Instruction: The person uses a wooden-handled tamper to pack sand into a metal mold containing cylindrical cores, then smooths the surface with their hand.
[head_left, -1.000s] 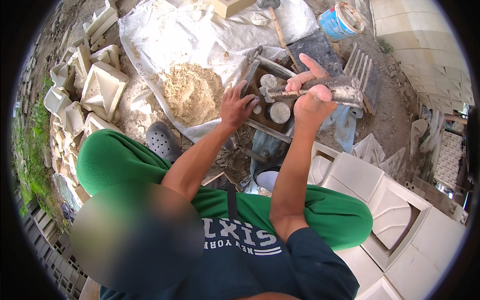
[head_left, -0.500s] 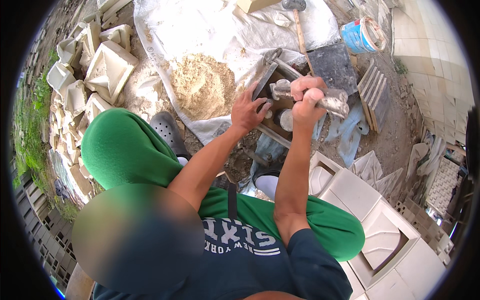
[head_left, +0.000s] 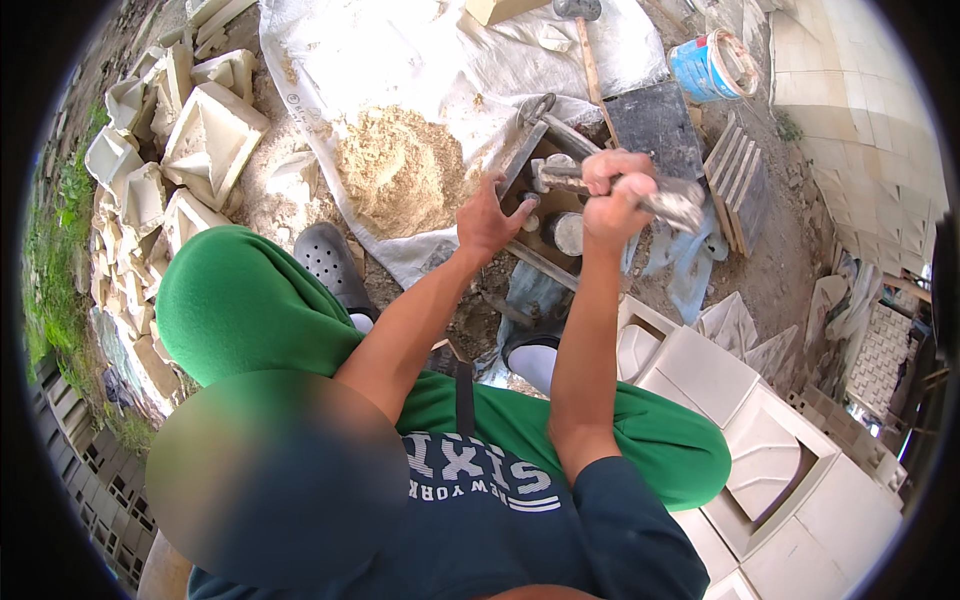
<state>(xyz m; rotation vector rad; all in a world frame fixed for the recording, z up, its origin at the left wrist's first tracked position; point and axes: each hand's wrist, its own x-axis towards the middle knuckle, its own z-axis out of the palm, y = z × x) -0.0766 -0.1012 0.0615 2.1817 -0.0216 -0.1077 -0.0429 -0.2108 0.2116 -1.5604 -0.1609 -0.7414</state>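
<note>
Clenching a dirt-caked metal bar [head_left: 668, 203], the right hand [head_left: 617, 195] is closed around it over the 3 o'clock side of an open rectangular box [head_left: 545, 263] set at 1 o'clock from the view's centre; whether the bar touches anything inside cannot be told. At the box's 8 to 9 o'clock edge, the left hand [head_left: 487, 222] is partly open, thumb spread from the fingers, fingertips by the rim. A round pale disc [head_left: 569, 234] sits inside at 5 o'clock. From the box, sandy powder [head_left: 400, 165] is heaped at 9 to 10 o'clock, a black slab [head_left: 655, 130] lies at 2 o'clock, and a blue bucket [head_left: 700, 70] is farther out that way.
</note>
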